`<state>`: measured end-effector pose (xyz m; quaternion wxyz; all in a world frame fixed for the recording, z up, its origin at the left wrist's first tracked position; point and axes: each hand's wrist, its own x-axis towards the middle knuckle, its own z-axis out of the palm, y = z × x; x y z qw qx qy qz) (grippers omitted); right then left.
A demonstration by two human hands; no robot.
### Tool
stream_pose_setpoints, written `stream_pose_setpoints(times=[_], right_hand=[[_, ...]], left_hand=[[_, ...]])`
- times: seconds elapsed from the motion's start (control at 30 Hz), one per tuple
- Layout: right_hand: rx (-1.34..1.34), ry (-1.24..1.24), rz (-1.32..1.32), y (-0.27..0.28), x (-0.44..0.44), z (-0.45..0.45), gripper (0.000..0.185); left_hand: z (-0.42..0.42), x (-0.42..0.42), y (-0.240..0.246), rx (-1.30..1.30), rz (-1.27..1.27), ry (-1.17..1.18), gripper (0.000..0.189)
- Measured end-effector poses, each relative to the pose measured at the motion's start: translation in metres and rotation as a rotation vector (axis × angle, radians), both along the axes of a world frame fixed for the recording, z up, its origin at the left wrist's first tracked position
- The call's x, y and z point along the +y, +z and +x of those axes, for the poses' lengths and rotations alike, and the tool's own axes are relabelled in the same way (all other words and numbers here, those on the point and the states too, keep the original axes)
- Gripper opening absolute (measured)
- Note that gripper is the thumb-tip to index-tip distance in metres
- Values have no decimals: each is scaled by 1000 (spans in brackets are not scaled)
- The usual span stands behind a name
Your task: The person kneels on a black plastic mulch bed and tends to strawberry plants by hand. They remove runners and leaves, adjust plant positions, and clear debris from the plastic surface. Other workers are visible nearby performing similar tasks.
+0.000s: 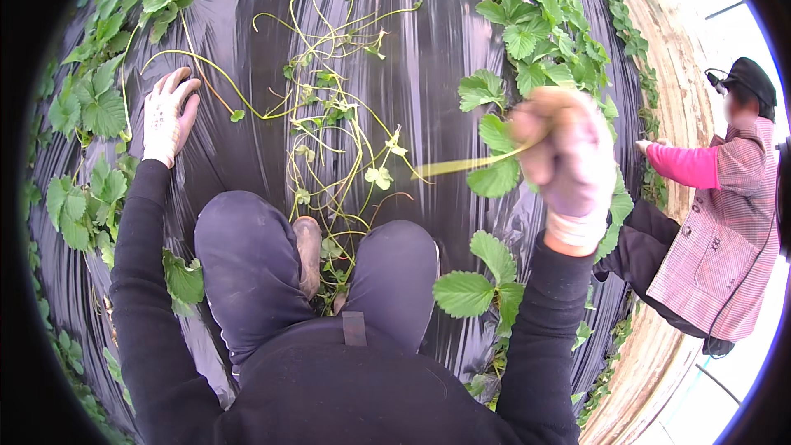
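Note:
My left hand [170, 112], in a white and pinkish work glove, hovers over or rests on the black plastic mulch film [247, 136]; which of the two I cannot tell. Its fingers are slightly spread and nothing shows in them. Close by its fingertips arches a long yellow-green strawberry runner [213, 65]. On the right, my gloved right hand [565, 148] is raised and motion-blurred in front of strawberry leaves. A blurred yellow-green runner [466, 165] sticks out leftward from its closed fingers. Between the hands, a tangle of cut-looking runners with small leaves [334, 117] lies on the film.
Strawberry plants line the left [102, 102] and right [534, 31] of the film. My bent knees [250, 253] and a soiled boot [307, 256] are below the runners. At far right, a person in a checked coat [729, 235] crouches by a pale path [670, 18].

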<state>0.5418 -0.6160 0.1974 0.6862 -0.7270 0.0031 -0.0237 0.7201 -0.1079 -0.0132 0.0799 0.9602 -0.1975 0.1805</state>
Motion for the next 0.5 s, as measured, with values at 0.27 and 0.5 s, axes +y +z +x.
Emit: stream_pose_setpoints(times=[0.27,0.5], right_hand=[[158,-353,-823,-148,-26,-4,36],[458,-426,-316,-175,-87,22,37]], left_hand=[[1,4,-3,-15,-44,-16,26],[0,3,-2,-16,-65,-24,25]])
